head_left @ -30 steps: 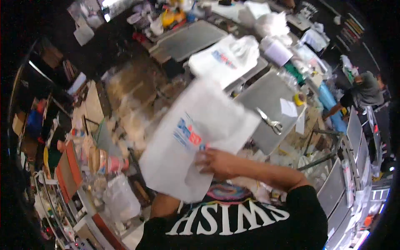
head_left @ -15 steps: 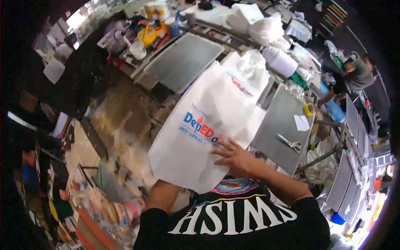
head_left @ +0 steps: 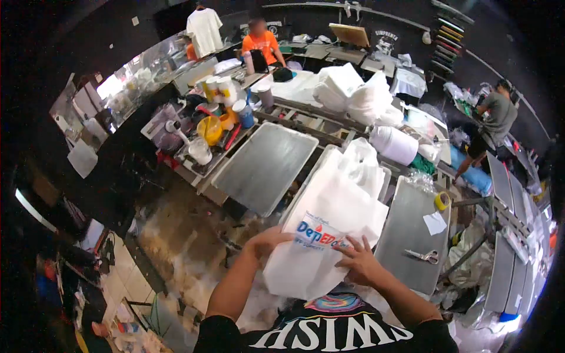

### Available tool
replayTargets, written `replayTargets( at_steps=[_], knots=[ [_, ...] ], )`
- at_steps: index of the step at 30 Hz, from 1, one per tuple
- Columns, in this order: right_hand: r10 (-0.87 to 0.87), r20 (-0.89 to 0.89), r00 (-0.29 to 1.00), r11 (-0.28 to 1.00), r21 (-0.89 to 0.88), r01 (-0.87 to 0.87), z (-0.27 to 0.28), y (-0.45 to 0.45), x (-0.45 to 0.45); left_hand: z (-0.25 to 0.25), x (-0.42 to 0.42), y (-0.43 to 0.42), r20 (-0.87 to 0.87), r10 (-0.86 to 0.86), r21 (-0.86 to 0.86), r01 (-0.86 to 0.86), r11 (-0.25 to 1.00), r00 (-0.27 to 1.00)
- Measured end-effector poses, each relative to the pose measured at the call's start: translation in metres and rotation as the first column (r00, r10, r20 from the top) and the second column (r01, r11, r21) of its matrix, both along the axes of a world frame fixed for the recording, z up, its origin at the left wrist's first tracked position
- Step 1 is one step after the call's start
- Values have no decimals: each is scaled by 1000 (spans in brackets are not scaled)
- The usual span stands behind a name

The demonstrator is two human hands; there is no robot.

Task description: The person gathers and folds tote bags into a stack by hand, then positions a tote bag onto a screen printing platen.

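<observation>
A white bag (head_left: 318, 203) with blue and red "DepED" print lies in front of me, its handle end pointing away over the dark boards. My left hand (head_left: 269, 241) is at the bag's left edge, with fingers stretched across its face beside the print. On the right part of the print rests my right hand (head_left: 359, 262), fingers spread and flat. More white bag material (head_left: 360, 157) with handle loops bunches at the far end. A grey flat board (head_left: 268, 167) lies to the left, and another grey board (head_left: 406, 235) to the right.
Scissors (head_left: 422, 256), a paper piece (head_left: 435, 223) and yellow tape (head_left: 441, 201) lie on the right board. Paint tubs (head_left: 210, 129) crowd the left rack. White bag piles (head_left: 371, 97) stand behind. One person (head_left: 262, 44) is at the back, another (head_left: 497, 115) at right.
My left hand has come out from beneath the bag onto its left edge. The bag has moved down and lies lower. The view has tilted up, showing more of the room.
</observation>
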State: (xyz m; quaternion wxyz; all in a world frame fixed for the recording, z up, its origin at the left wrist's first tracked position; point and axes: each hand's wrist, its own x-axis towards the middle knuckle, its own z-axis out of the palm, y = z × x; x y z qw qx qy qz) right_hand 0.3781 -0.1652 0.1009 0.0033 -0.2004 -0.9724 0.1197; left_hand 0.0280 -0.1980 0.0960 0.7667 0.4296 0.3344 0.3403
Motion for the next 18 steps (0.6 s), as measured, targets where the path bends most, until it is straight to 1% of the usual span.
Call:
replayTargets(
  at_steps=[2, 3, 4, 5, 6, 7, 8, 9, 10, 11, 12, 13, 14, 15, 16, 18],
  knots=[
    [-171, -75, 982, 982, 70, 177, 11, 17, 5, -9, 8, 22, -87, 76, -132, -87, 987, 993],
    [-267, -188, 945, 958, 57, 281, 19, 21, 11, -13, 14, 29, -130, 171, -79, -182, 980, 977],
    [-272, -192, 943, 956, 55, 287, 14, 30, 18, -20, 18, 40, -134, 166, -78, -177, 981, 977],
    [-375, -329, 867, 923, -48, 381, 5, 44, 29, -31, 22, 53, -180, 231, -60, -245, 968, 956],
    [-473, -445, 760, 878, -164, 450, -4, 56, 37, -42, 25, 64, -225, 296, -38, -312, 949, 928],
    [-500, -544, 674, 843, -127, 523, -11, 65, 40, -40, 32, 70, -230, 293, -36, -309, 950, 928],
    [-501, -546, 672, 842, -129, 523, -22, 72, 43, -36, 41, 72, -276, 348, 27, -354, 935, 896],
    [-783, -503, 366, 622, -645, 444, -38, 78, 47, -35, 49, 74, -315, 404, 91, -396, 914, 859],
    [-966, -237, 100, 250, -956, 152, -57, 85, 50, -46, 53, 77, -316, 404, 89, -398, 913, 858],
    [-935, -242, 259, 307, -917, 253, -84, 104, 66, -64, 56, 80, -474, 386, 169, -349, 922, 791],
    [-934, -238, 266, 306, -918, 251, -105, 108, 67, -83, 59, 82, -618, 372, 238, -286, 928, 692],
    [-974, -32, 225, 13, -996, -87, -123, 110, 66, -101, 62, 84, -684, 363, 243, -271, 931, 633],
    [-949, 182, 259, -278, -868, -411, -119, 112, 59, -115, 65, 86, -686, 366, 240, -279, 930, 629],
    [-933, 184, 309, -293, -887, -356, -113, 111, 54, -128, 65, 86, -691, 380, 271, -267, 925, 615],
    [-929, 192, 317, -304, -883, -357, -111, 114, 52, -124, 66, 88, -698, 392, 299, -253, 920, 599],
    [-912, 192, 363, -345, -838, -423, -110, 125, 49, -115, 65, 93, -698, 407, 293, -283, 913, 590]
  ],
)
